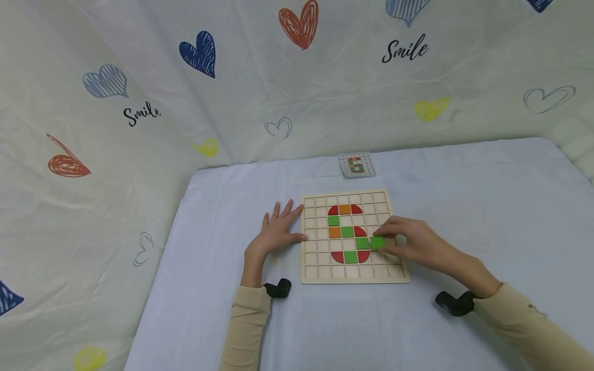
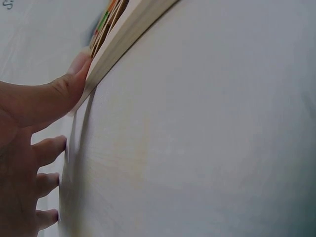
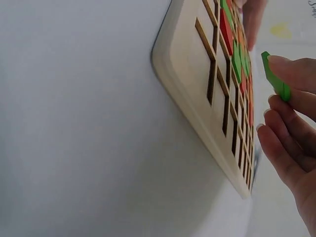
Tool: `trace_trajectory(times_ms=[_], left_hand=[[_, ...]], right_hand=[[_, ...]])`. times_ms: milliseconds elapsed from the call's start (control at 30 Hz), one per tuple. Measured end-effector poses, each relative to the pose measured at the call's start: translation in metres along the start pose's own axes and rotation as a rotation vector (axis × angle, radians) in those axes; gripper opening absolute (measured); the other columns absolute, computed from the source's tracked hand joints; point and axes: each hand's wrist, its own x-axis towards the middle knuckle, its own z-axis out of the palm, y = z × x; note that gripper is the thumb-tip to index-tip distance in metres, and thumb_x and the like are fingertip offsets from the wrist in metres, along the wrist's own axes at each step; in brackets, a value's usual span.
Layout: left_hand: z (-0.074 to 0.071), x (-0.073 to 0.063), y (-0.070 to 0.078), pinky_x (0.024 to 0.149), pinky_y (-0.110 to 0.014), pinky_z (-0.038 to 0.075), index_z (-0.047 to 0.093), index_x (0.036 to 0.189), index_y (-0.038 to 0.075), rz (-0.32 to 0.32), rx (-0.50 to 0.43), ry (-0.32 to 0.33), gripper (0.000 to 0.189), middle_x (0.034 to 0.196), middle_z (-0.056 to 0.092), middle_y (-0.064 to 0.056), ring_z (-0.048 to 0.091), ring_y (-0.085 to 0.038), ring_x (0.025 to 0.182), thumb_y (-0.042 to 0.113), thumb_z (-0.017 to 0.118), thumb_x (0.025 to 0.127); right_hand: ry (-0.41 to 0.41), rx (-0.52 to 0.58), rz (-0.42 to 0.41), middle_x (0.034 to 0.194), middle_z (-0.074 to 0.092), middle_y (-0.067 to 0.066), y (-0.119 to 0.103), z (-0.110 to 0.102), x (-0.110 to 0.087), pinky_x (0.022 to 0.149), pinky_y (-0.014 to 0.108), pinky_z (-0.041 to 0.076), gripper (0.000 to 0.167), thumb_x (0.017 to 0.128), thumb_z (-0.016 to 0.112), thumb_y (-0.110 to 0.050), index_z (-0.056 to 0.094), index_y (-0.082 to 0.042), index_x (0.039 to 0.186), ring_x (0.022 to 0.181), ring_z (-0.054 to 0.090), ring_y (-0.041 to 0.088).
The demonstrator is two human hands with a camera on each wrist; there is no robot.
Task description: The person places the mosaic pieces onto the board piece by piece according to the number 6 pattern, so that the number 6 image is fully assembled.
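A wooden grid board (image 1: 325, 274) lies on the table, with red rounded tiles (image 1: 337, 256), orange square tiles (image 1: 334, 232) and green square tiles (image 1: 350, 256) set in its cells. My right hand (image 1: 410, 238) pinches a green square tile (image 1: 377, 242) between thumb and fingers, just right of another green tile in the grid. In the right wrist view this pinched tile (image 3: 274, 78) is held clear of the board. With fingers spread, my left hand (image 1: 275, 231) touches the board's left edge; its thumb (image 2: 54, 98) presses the wooden side in the left wrist view.
Behind the board lies a small card (image 1: 356, 165) printed with a gridded coloured pattern. A white cloth covers the table (image 1: 343, 330). A sheet (image 1: 241, 98) with printed hearts and words hangs behind it. Black wrist cameras (image 1: 278, 288) sit at both sleeves.
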Motion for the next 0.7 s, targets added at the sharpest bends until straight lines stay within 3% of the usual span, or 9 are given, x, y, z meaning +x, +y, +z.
trace_trajectory(times_ms=[467,700], left_hand=[[0.0,0.0,-0.001,0.126,-0.06,-0.007,0.027,0.165,0.028,-0.001,-0.002,0.003,0.089,0.174,0.007,-0.002,-0.01,-0.034,0.16,0.045,0.075,0.092],[0.001,0.001,-0.001,0.126,-0.059,-0.008,0.027,0.165,0.028,-0.003,-0.004,-0.003,0.09,0.174,0.006,-0.002,-0.011,-0.033,0.16,0.045,0.076,0.091]], right_hand=[[-0.057,0.062,-0.113,0.096,0.071,0.0,-0.01,0.019,0.027,0.073,0.029,0.056,0.026,0.08,0.087,-0.007,0.08,-0.004,0.105,0.086,0.063,0.019],[-0.101,0.007,-0.1,0.095,0.07,0.0,-0.016,0.032,0.042,0.075,0.028,0.054,0.022,0.083,0.086,-0.012,0.08,-0.007,0.103,0.086,0.06,0.017]])
